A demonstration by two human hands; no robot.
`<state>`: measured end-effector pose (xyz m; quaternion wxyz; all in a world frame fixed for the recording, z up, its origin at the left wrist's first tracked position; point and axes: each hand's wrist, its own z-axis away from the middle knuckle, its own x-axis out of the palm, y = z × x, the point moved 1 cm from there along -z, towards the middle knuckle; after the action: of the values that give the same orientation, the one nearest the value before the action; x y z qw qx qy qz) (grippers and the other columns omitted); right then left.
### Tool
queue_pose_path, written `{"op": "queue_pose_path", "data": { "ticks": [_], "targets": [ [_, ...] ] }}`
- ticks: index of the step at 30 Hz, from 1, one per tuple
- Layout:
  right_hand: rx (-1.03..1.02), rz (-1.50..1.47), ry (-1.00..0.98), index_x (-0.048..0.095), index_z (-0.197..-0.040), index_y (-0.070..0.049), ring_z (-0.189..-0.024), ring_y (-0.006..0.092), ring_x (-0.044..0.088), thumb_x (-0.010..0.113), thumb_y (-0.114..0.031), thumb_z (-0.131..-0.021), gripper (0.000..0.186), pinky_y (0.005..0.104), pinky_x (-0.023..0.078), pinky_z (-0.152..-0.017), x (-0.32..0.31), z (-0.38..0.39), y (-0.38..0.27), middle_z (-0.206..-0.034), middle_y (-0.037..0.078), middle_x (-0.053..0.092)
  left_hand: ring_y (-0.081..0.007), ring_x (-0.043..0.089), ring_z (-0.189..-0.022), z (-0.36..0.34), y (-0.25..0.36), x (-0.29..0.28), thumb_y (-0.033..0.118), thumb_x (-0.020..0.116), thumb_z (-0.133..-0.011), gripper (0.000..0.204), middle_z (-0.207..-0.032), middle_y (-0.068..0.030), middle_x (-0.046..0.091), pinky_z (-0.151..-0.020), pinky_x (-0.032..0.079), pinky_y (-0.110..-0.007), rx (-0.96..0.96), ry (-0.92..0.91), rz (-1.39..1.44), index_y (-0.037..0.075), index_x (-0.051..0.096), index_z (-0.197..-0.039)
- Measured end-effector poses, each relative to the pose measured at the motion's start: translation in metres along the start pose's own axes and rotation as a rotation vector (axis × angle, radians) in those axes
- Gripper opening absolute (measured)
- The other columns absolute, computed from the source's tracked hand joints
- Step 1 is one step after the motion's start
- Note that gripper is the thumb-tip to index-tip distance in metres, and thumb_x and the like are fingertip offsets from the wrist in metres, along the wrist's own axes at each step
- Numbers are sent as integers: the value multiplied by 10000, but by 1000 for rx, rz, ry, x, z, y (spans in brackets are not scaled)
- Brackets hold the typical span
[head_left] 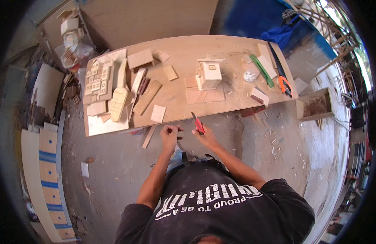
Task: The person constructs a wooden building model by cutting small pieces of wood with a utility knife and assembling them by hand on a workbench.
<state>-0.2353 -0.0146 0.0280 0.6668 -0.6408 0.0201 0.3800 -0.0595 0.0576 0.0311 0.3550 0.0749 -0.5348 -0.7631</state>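
In my right hand is a red utility knife, held just off the table's near edge with its blade pointing up and away. My left hand is beside it, fingers curled together; whatever they hold, if anything, is too small to make out. Both hands are in front of my body, apart from each other. Beyond them a small wooden model house stands upright on a thin wooden base. Nearest to my left hand on the table lies a small pale wooden piece.
The wooden table carries wood strips and a model facade at left. A green strip-like tool, an orange-handled saw and offcuts lie at right. An open box is beyond the right edge. Shavings litter the floor.
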Motion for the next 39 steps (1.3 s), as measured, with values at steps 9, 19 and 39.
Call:
{"op": "queue_pose_path", "data": {
  "ticks": [9,19,39],
  "targets": [
    [116,-262,203,583,-975,-30,-612,171,584,597,-283,-979,253,353,451,-562,-23,17,16,-726,79,585,-131,611,-696,-10,-3,19,137,566,-996,83,-860,-61,642,-542,507,-270,-217,-351,-58,54,563,-985],
    [43,228,556,585,-1046,-7,-655,333,610,581,-198,-976,204,422,492,-624,-151,-63,78,-766,184,623,-111,602,-671,-29,15,51,126,570,-988,74,-832,-47,653,-532,478,-247,-139,-332,-187,56,589,-999],
    [-133,657,240,527,-1271,9,-1076,381,587,567,-41,-861,415,482,491,-896,-226,-191,115,-1127,206,606,-111,636,-715,8,-18,138,125,630,-949,108,-880,-53,707,-556,485,-243,-2,255,-104,32,633,-1003]
  ]
}}
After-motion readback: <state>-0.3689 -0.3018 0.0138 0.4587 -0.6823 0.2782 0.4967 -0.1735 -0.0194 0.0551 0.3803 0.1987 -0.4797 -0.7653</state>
